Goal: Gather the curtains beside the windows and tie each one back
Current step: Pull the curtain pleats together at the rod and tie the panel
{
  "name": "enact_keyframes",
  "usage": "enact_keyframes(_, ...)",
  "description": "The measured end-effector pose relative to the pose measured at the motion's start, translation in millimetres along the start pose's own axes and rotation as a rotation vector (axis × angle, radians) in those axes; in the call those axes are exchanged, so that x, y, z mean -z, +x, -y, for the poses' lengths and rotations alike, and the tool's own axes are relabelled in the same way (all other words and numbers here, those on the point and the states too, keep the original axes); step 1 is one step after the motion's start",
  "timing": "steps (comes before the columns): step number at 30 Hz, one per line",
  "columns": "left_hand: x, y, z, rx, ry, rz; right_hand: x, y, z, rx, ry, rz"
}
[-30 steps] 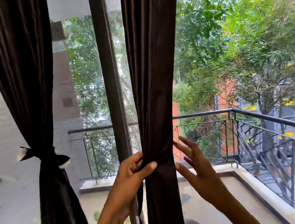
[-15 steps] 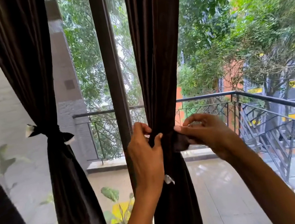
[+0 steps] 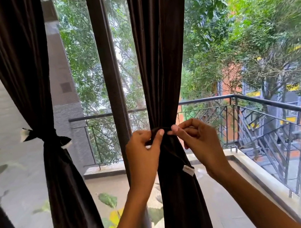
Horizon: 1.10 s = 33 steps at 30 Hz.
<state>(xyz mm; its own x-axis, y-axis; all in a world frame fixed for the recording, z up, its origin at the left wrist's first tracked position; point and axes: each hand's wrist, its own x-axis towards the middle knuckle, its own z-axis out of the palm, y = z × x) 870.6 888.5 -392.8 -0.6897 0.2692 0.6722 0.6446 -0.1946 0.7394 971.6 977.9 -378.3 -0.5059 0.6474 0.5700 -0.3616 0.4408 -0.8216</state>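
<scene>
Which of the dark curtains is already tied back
The left curtain: a dark tie with white ends is knotted around its middle. On the middle curtain, the left hand and right hand are pinching an unfinished tie.

No readable text, labels, brands, numbers or signs anywhere in view.

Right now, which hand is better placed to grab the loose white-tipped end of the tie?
The right hand. The white-tipped end hangs on the middle curtain just below it; the left hand is across the fabric.
</scene>
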Motion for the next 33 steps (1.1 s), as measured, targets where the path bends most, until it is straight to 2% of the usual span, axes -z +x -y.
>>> enact_keyframes(3, 4.0, 7.4, 0.8, 0.085, -0.066, 0.043, 2.5, -8.4, -4.3, 0.115, -0.183, 0.085)
enact_keyframes(7, 2.6, 7.2, -0.7, 0.071, -0.043, 0.041, 6.6, -10.0, -16.9, 0.335, -0.433, 0.178)
enact_keyframes(11, -2.1, 4.2, 3.0, -0.042, 0.054, 0.002, 14.9, -2.3, -20.8, 0.461, -0.608, 0.197)
enact_keyframes(14, -3.4, 3.2, 5.2, -0.146, 0.131, -0.018, 16.7, -1.0, -12.5, 0.533, -0.87, 0.224)
enact_keyframes(17, -1.9, 4.5, 6.3, -0.222, 0.199, -0.012, 19.2, 3.3, -6.7, 0.68, -1.032, 0.151)
enact_keyframes(21, -2.3, 2.3, 7.5, -0.325, 0.242, 0.047, 19.2, 16.1, -3.8, 0.864, -0.927, -0.103)
enact_keyframes(23, -1.7, 0.4, 6.2, -0.358, 0.248, 0.065, 17.3, 21.6, -6.9, 0.922, -0.847, -0.161)
enact_keyframes(29, 1.5, -2.5, 4.9, -0.355, 0.155, 0.113, 14.2, 31.3, -34.8, 0.896, -0.531, -0.089)
enact_keyframes(33, 1.7, -2.5, 6.2, -0.313, 0.102, 0.144, 9.4, 28.4, -47.3, 0.864, -0.477, -0.033)
